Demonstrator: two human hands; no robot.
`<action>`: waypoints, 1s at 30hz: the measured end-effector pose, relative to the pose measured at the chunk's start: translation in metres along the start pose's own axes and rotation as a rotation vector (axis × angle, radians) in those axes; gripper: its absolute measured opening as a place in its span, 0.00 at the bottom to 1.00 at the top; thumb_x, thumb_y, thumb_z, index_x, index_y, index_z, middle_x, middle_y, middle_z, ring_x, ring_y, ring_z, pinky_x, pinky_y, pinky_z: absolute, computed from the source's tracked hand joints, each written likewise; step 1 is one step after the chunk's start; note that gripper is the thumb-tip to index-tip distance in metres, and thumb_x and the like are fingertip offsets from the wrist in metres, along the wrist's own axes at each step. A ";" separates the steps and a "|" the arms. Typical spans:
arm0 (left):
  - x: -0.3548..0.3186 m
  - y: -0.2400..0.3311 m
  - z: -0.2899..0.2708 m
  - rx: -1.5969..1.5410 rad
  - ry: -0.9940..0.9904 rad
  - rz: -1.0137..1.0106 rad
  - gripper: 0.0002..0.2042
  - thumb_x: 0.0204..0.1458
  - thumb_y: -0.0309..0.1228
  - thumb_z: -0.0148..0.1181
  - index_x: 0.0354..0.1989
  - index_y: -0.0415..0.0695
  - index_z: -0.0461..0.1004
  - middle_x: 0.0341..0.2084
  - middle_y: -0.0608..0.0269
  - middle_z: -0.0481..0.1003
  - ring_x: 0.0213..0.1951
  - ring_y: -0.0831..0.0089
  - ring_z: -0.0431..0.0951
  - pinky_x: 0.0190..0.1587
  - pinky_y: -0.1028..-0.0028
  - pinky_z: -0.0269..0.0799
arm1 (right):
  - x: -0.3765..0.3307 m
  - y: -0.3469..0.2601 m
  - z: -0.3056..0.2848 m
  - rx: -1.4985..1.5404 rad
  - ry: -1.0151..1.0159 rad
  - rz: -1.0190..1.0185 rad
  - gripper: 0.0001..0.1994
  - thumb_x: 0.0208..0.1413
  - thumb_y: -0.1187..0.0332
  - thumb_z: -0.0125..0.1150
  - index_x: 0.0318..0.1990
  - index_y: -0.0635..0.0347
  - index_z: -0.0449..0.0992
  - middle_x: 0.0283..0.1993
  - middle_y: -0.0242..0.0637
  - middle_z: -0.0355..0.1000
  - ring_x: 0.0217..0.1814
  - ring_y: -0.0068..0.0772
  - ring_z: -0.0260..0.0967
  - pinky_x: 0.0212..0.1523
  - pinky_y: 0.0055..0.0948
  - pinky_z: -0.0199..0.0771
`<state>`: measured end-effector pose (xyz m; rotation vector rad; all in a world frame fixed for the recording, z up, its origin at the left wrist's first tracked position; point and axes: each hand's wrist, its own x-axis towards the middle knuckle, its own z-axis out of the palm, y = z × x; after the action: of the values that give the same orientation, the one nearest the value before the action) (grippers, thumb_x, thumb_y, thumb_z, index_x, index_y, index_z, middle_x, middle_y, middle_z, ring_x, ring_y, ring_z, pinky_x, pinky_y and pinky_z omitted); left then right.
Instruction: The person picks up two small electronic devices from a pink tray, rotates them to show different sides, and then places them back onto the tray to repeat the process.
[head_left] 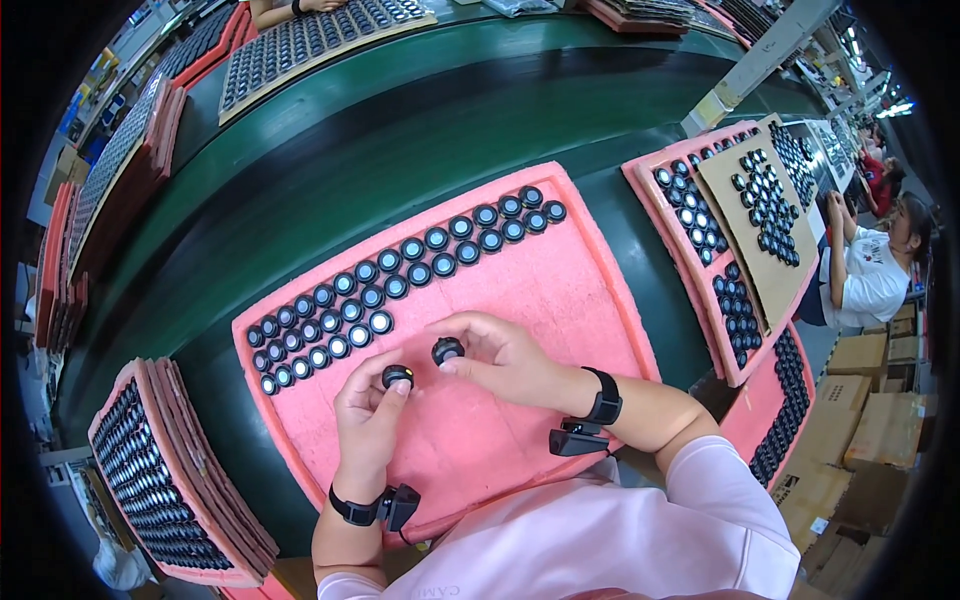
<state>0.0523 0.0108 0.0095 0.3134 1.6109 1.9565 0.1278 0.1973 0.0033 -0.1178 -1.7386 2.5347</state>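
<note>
- Left hand (368,415): pinching black round part (397,377).
- Right hand (512,368): pinching second part (447,350), just ahead-right of left hand.
- Pink tray (560,300): under both hands.
- Rows of parts (411,249): beyond hands, in tray.
- Green surface (300,200): farther out.

A green bench (300,200) runs from left to right, bearing a raised-rim pink foam tray (540,310) at near centre, with rows of black round parts (461,226) along its far side. Pink trays (708,300) lie to its right; a filled tan board (330,66) lies far left.
</note>
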 end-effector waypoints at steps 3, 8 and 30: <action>-0.004 0.003 0.000 0.087 0.010 0.107 0.14 0.52 0.18 0.59 0.48 0.35 0.73 0.35 0.62 0.74 0.37 0.75 0.76 0.41 0.77 0.74 | -0.004 0.001 -0.004 -0.103 -0.016 -0.043 0.14 0.55 0.82 0.58 0.49 0.64 0.70 0.46 0.34 0.69 0.48 0.22 0.67 0.50 0.26 0.69; -0.002 0.008 0.001 0.364 -0.094 0.418 0.13 0.46 0.16 0.64 0.42 0.38 0.77 0.35 0.60 0.74 0.39 0.71 0.76 0.41 0.75 0.72 | -0.006 -0.016 0.001 -0.386 -0.073 -0.278 0.13 0.51 0.82 0.62 0.45 0.64 0.73 0.44 0.36 0.70 0.45 0.25 0.69 0.48 0.27 0.70; -0.007 0.015 -0.001 0.490 -0.187 0.534 0.16 0.45 0.15 0.64 0.44 0.37 0.77 0.39 0.57 0.72 0.40 0.72 0.75 0.42 0.77 0.73 | -0.009 -0.019 0.006 -0.555 -0.074 -0.378 0.15 0.46 0.80 0.66 0.43 0.61 0.76 0.42 0.40 0.72 0.43 0.34 0.72 0.43 0.28 0.72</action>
<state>0.0532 0.0039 0.0250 1.1882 2.0044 1.7762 0.1367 0.1978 0.0231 0.2572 -2.1960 1.7751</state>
